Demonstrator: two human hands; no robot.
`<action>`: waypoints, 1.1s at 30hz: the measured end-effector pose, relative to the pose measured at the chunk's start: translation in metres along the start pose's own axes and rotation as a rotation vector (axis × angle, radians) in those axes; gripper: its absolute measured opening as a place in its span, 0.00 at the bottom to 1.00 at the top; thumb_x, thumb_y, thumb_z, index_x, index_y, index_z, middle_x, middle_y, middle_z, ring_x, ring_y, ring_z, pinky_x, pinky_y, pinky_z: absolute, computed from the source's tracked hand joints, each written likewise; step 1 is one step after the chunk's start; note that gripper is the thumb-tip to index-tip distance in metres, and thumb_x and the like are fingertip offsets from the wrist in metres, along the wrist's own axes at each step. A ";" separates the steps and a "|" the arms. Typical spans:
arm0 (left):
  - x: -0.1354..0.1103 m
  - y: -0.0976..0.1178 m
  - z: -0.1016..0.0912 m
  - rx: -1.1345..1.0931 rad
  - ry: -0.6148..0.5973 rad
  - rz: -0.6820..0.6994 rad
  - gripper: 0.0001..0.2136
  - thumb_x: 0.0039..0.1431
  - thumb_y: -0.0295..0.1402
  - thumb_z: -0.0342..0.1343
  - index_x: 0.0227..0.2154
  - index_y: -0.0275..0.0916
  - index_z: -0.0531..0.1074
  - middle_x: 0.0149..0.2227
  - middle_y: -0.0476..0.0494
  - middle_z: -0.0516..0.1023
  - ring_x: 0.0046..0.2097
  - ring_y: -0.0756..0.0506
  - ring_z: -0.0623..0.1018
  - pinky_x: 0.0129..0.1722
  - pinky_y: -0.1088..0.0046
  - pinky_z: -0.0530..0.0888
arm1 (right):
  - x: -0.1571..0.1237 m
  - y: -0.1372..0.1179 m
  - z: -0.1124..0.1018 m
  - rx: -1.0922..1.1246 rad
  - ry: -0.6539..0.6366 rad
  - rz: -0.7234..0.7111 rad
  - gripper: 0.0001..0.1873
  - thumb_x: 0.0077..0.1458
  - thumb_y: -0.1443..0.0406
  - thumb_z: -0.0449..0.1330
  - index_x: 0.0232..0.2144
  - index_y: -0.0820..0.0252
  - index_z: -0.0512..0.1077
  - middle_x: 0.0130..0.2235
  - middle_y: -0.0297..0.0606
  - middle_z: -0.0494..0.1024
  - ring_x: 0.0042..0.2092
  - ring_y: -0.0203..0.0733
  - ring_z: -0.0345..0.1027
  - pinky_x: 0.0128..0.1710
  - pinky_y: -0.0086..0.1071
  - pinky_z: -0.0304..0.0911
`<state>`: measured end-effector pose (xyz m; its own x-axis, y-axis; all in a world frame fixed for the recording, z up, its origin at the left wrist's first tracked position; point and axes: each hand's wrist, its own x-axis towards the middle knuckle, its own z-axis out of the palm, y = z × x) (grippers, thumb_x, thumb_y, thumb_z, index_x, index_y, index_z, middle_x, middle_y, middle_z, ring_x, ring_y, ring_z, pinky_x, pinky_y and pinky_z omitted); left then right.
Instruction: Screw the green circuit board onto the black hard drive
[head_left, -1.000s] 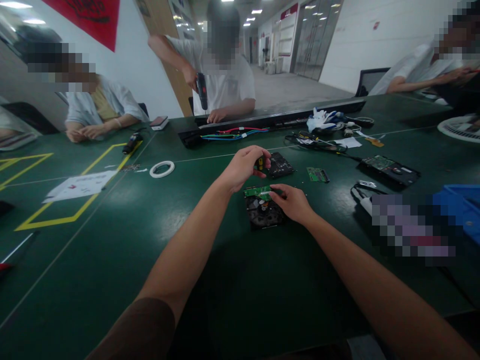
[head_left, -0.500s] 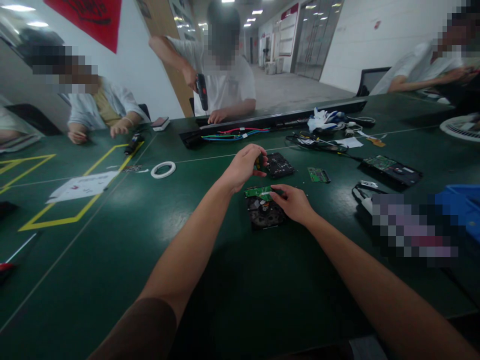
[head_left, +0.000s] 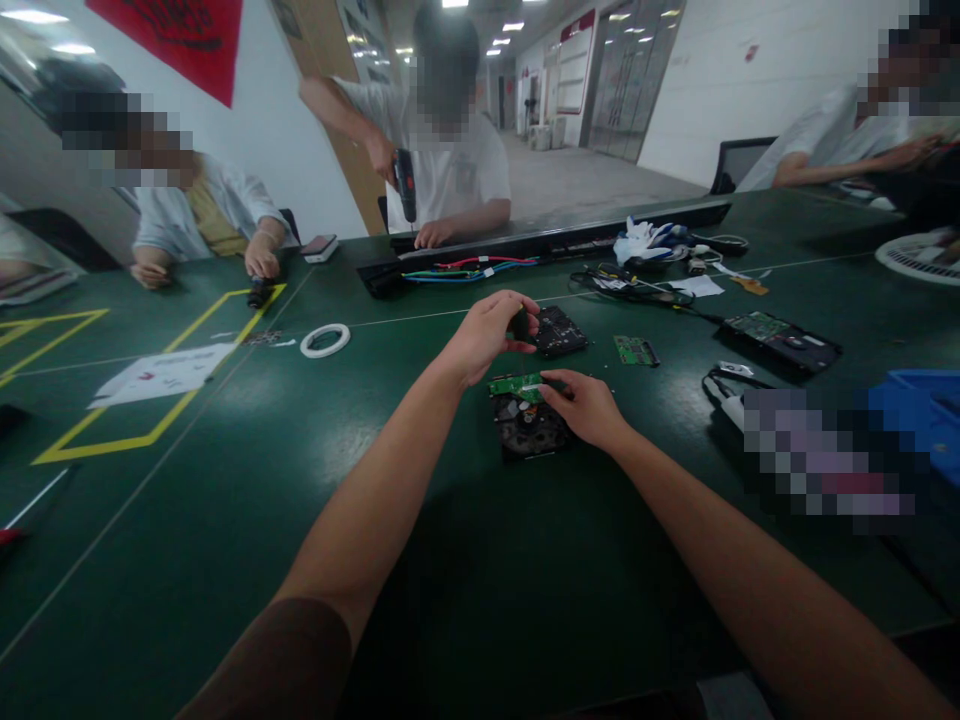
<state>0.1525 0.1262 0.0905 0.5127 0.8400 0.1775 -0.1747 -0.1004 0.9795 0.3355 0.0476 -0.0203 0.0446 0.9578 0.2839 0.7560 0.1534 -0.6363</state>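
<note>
A hard drive (head_left: 531,432) lies on the green table, with a green circuit board (head_left: 514,386) across its far end. Over that end my left hand (head_left: 491,335) is closed round a dark handle (head_left: 520,322), which looks like a screwdriver's. The tip of this tool cannot be made out. My right hand (head_left: 581,405) has thumb and forefinger closed at the board's right part, steadying the drive; the exact contact is hidden. Just beyond my left fingers sits a second dark hard drive (head_left: 560,331). A loose green circuit board (head_left: 636,350) rests to the right of it.
A white tape roll (head_left: 325,341) and a paper sheet (head_left: 161,375) lie to the left. Rightward are another drive (head_left: 780,340), cables (head_left: 634,285) and a blue bin (head_left: 915,415). Across the table a person (head_left: 457,170) holds a power drill (head_left: 405,185) over a long black bar (head_left: 562,240).
The handle in my left hand has turned, its yellow part now less visible. My right hand stays put. The person at the left has moved a hand onto a dark tool.
</note>
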 end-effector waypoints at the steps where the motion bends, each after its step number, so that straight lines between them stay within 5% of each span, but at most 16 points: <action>1: 0.000 0.000 0.000 -0.007 0.000 0.001 0.09 0.65 0.34 0.50 0.36 0.36 0.73 0.34 0.43 0.75 0.38 0.47 0.77 0.34 0.70 0.79 | 0.000 0.000 0.000 0.007 -0.001 0.000 0.19 0.63 0.55 0.61 0.53 0.53 0.79 0.44 0.39 0.85 0.36 0.43 0.75 0.38 0.36 0.69; 17: 0.000 -0.001 0.004 0.004 0.018 -0.004 0.07 0.67 0.33 0.53 0.35 0.36 0.71 0.34 0.44 0.74 0.38 0.49 0.76 0.40 0.67 0.81 | 0.000 0.002 0.002 0.023 -0.001 0.016 0.19 0.63 0.55 0.62 0.53 0.52 0.79 0.47 0.39 0.84 0.38 0.43 0.76 0.40 0.37 0.71; 24: 0.002 0.000 0.003 0.042 0.116 -0.018 0.03 0.67 0.31 0.50 0.39 0.39 0.68 0.33 0.44 0.77 0.37 0.47 0.78 0.35 0.68 0.81 | 0.000 0.003 0.002 0.018 0.001 0.019 0.19 0.63 0.54 0.62 0.53 0.53 0.79 0.45 0.39 0.85 0.37 0.44 0.76 0.39 0.37 0.70; 33: 0.002 -0.001 0.002 0.096 0.076 0.004 0.05 0.65 0.34 0.51 0.37 0.38 0.68 0.40 0.41 0.78 0.41 0.46 0.77 0.33 0.73 0.78 | 0.001 0.004 0.002 0.004 0.000 0.020 0.20 0.63 0.53 0.62 0.53 0.53 0.79 0.44 0.39 0.84 0.36 0.43 0.76 0.38 0.37 0.70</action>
<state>0.1555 0.1274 0.0901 0.4464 0.8771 0.1771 -0.0929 -0.1513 0.9841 0.3366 0.0498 -0.0241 0.0601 0.9608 0.2708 0.7521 0.1348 -0.6451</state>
